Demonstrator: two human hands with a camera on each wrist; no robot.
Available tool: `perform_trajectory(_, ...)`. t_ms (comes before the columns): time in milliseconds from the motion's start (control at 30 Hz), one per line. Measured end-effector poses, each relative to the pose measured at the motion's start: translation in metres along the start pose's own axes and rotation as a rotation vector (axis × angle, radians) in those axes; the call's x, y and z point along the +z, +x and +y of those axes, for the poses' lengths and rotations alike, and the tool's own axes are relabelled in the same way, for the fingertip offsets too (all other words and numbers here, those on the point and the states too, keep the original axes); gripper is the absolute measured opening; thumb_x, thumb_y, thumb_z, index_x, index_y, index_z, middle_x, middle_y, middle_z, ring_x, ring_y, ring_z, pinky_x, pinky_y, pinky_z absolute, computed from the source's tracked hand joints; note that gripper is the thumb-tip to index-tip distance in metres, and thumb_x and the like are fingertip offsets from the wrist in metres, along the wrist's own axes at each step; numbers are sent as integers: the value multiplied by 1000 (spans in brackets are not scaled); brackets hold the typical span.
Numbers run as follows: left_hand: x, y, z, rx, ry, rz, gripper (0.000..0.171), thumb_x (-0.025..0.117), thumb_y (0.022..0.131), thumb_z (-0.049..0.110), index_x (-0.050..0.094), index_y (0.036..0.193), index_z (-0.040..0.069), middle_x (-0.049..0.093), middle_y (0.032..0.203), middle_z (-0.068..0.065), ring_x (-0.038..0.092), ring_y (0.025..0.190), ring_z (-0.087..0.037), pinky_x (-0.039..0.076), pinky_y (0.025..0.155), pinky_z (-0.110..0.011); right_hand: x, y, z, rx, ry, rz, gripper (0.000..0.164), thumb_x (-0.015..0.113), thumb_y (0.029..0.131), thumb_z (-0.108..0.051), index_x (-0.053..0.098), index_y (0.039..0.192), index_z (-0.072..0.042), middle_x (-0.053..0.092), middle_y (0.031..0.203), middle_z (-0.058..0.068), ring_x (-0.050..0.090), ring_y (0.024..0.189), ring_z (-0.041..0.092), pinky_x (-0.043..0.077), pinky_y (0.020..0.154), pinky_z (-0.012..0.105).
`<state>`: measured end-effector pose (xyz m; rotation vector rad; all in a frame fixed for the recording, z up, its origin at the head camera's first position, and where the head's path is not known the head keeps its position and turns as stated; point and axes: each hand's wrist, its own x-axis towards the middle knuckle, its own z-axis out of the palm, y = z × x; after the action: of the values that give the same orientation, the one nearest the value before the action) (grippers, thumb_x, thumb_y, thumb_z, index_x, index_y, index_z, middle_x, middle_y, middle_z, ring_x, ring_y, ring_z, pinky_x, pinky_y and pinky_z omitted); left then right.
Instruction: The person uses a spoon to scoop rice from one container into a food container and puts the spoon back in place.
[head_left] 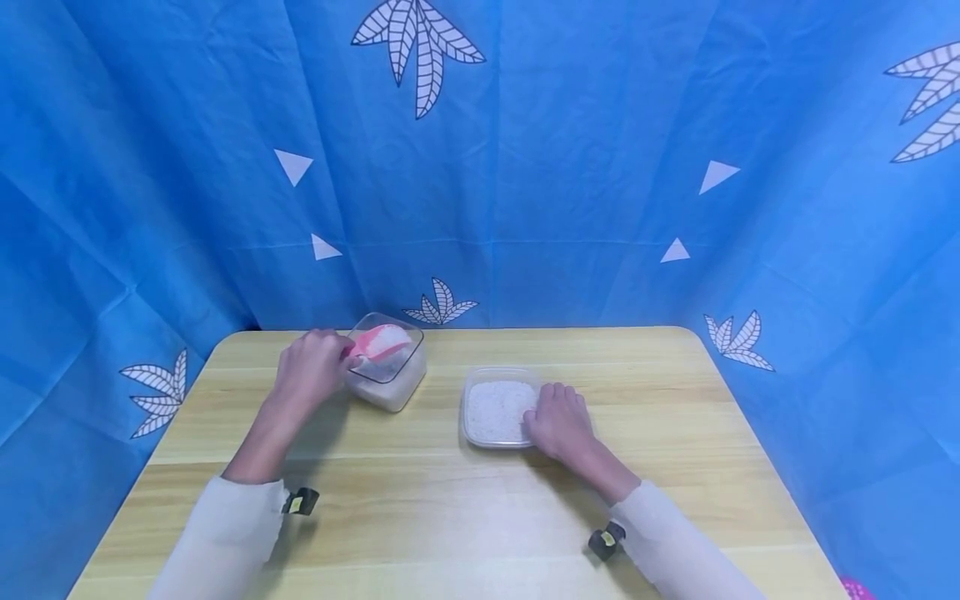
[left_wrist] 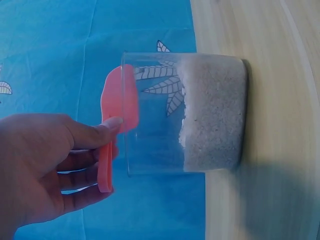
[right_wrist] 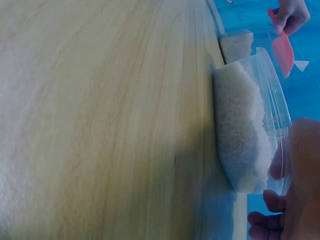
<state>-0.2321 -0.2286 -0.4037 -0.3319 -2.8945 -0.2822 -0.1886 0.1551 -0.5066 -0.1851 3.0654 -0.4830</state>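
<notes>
My left hand [head_left: 313, 365] grips the handle of a pink scoop [left_wrist: 119, 97], thumb on top and fingers curled around it. White rice fills the scoop's bowl, which is at the open top of a tall clear container [left_wrist: 155, 156]. Rice [left_wrist: 215, 112] fills roughly the lower half of that container. My right hand [head_left: 561, 423] pinches the right rim of a low, square clear tub [right_wrist: 272, 95], the thumb inside the wall. White rice [head_left: 497, 412] lies in the tub, heaped a little unevenly in the right wrist view.
Both containers stand on a light wooden table [head_left: 420, 517], the tall one at the back left and the tub near the middle. A blue curtain [head_left: 570, 167] with white leaf prints hangs just behind the table's back edge and along both sides. Something pink [head_left: 857, 588] shows at the lower right.
</notes>
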Motion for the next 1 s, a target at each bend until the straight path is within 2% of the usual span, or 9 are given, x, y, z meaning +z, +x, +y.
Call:
perform_trajectory(300, -6, -4, 9, -26, -23, 11, 33, 84, 88, 19, 78, 116, 1, 76, 103, -24, 65, 87, -37, 58, 68, -47, -2, 0, 0, -3, 0, 5, 27, 49, 95, -29, 51, 96, -2, 51, 92, 13, 44, 86, 28, 41, 83, 43)
perform_trajectory(533, -9, -7, 16, -16, -45, 7, 31, 83, 88, 16, 78, 114, 0, 76, 106, -24, 68, 93, -39, 60, 77, -51, -1, 0, 0, 1, 6, 8, 26, 48, 95, -28, 50, 95, -2, 50, 92, 13, 44, 86, 29, 41, 83, 43)
perform_trajectory(700, -8, -9, 20, -17, -53, 22, 29, 83, 88, 15, 78, 114, 0, 77, 107, -23, 70, 95, -38, 61, 78, -50, -2, -1, -1, 0, 8, 6, 27, 49, 95, -29, 51, 96, -2, 50, 92, 13, 44, 87, 29, 41, 83, 43)
perform_trajectory(1000, -8, -14, 31, 24, -81, 52, 31, 85, 87, 19, 79, 111, 0, 77, 103, -21, 69, 93, -36, 61, 77, -49, -2, -2, 0, 5, 13, 1, 28, 48, 95, -28, 51, 97, 0, 51, 94, 14, 45, 89, 29, 43, 86, 46)
